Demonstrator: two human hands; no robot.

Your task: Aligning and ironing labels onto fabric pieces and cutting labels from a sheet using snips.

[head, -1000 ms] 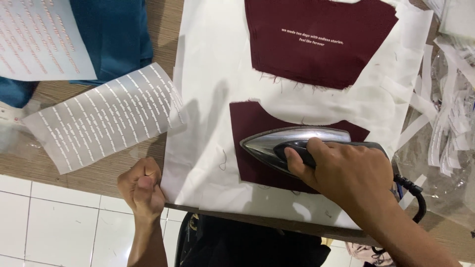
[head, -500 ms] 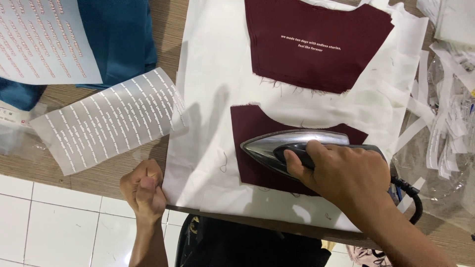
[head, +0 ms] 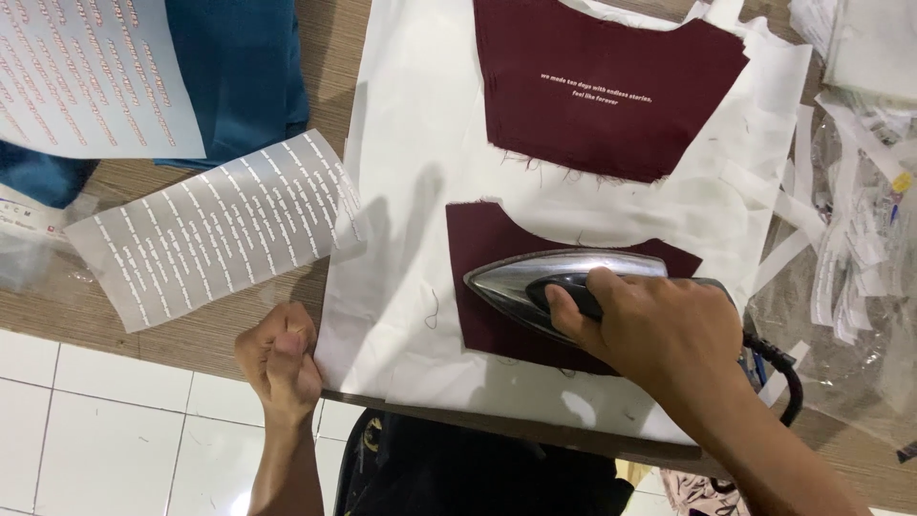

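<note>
My right hand (head: 659,330) grips the black handle of a shiny metal iron (head: 535,282) that rests flat on a dark maroon fabric piece (head: 487,287), tip pointing left. That piece lies on a white cloth (head: 411,172) spread over the wooden table. My left hand (head: 279,361) is a closed fist pinching the white cloth's lower left corner at the table edge. A second maroon fabric piece (head: 611,86) with a small line of pale print lies farther up on the white cloth.
A translucent sheet of printed text strips (head: 210,229) lies left of the cloth, beside blue fabric (head: 239,76) and another printed sheet (head: 86,76). Cut paper strips and clear plastic (head: 850,239) pile up at the right. The iron's black cord (head: 778,368) trails right. White floor tiles (head: 115,430) lie below.
The iron and my right hand stay on the lower maroon piece, barely shifting. My left fist stays at the cloth's corner.
</note>
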